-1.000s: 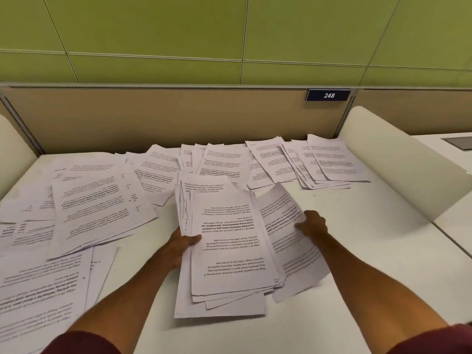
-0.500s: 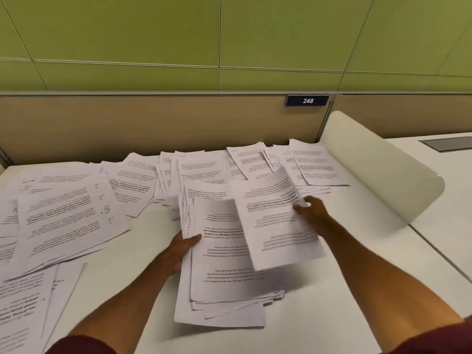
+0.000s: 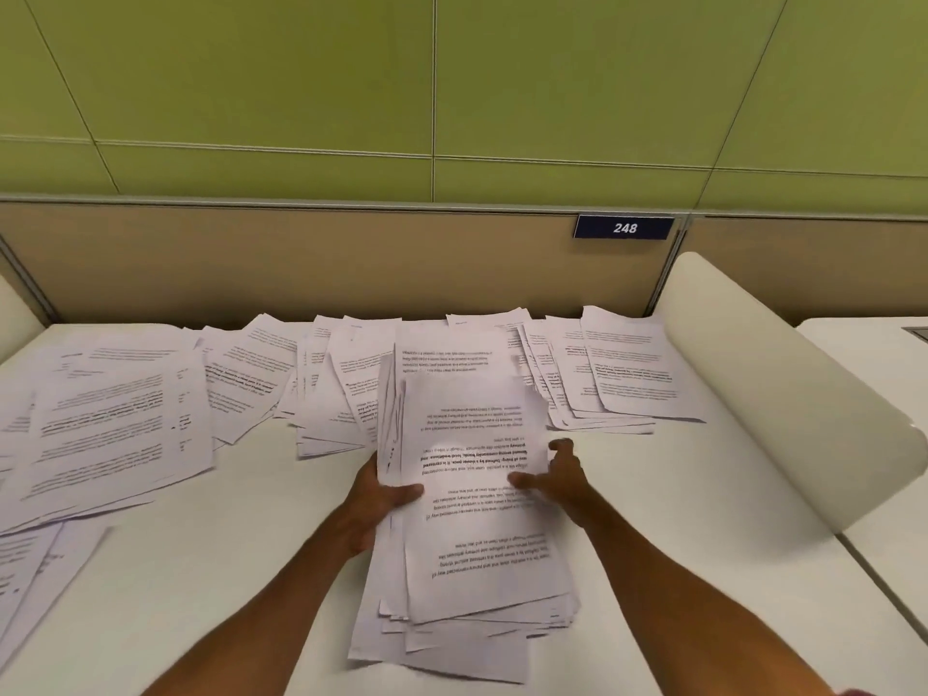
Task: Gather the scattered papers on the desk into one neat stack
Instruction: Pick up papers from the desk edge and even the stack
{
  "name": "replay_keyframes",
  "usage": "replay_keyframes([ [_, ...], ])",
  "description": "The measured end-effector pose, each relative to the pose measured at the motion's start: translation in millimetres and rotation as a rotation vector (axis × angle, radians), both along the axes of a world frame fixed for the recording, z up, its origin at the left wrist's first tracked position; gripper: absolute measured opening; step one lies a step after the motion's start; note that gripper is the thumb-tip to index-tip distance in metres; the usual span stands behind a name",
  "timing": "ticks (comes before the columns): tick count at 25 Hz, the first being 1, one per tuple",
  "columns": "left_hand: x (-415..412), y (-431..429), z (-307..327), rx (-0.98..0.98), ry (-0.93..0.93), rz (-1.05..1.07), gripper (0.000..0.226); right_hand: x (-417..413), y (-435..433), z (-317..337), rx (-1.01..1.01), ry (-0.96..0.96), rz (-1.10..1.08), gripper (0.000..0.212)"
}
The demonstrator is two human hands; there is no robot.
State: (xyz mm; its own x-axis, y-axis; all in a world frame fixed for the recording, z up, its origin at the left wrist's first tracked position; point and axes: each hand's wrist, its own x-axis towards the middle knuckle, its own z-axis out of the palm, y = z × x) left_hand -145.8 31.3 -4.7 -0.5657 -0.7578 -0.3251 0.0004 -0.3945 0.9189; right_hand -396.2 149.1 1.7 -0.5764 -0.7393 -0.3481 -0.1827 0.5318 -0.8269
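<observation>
A rough stack of printed white papers [image 3: 482,545] lies on the white desk [image 3: 241,570] in front of me, its edges uneven. My left hand [image 3: 374,499] grips the stack's left edge, thumb on top. My right hand [image 3: 555,477] presses on the stack's right edge with its fingers spread over the top sheet. Scattered papers [image 3: 115,429] cover the desk's left side. More loose sheets [image 3: 617,374] lie fanned at the back right, and others [image 3: 331,389] sit behind the stack.
A tan partition [image 3: 301,263] with a blue "248" plate [image 3: 624,227] closes the desk's far edge under a green wall. A rounded white divider [image 3: 783,394] borders the right side, another [image 3: 15,319] the far left. A neighbouring desk [image 3: 874,354] lies beyond.
My right hand lifted a loose sheet from the right of the stack, carried it left and laid it on top. My left hand kept hold of the stack's left edge.
</observation>
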Motion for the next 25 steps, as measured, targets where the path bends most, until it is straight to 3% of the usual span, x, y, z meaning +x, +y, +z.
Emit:
replay_keyframes([
  [2, -19, -4, 18, -0.068, 0.08, 0.02, 0.061, -22, 0, 18, -0.215, -0.336, 0.094, 0.086],
  [4, -40, -10, 43, -0.157, 0.108, 0.079, 0.055, -42, -7, 42, -0.361, -0.317, 0.209, 0.065],
  [8, -75, -27, 86, -0.301, 0.17, 0.13, 0.048, -67, -28, 92, -0.653, -0.182, 0.095, 0.033],
  [10, -87, -35, 101, -0.364, 0.192, 0.14, 0.043, -74, -34, 103, -0.725, -0.145, 0.054, 0.028],
  [12, -94, -41, 109, -0.391, 0.193, 0.137, 0.044, -78, -37, 104, -0.734, -0.114, 0.047, 0.032],
  [16, -100, -53, 108, -0.418, 0.171, 0.227, 0.069, -72, -37, 93, -0.694, -0.02, 0.078, 0.06],
  [21, -105, -60, 78, -0.435, 0.12, 0.24, 0.082, -69, -43, 84, -0.702, -0.125, 0.049, 0.036],
  [25, -105, -72, 70, -0.37, 0.15, 0.078, 0.083, -78, -38, 76, -0.635, -0.135, 0.104, 0.046],
])
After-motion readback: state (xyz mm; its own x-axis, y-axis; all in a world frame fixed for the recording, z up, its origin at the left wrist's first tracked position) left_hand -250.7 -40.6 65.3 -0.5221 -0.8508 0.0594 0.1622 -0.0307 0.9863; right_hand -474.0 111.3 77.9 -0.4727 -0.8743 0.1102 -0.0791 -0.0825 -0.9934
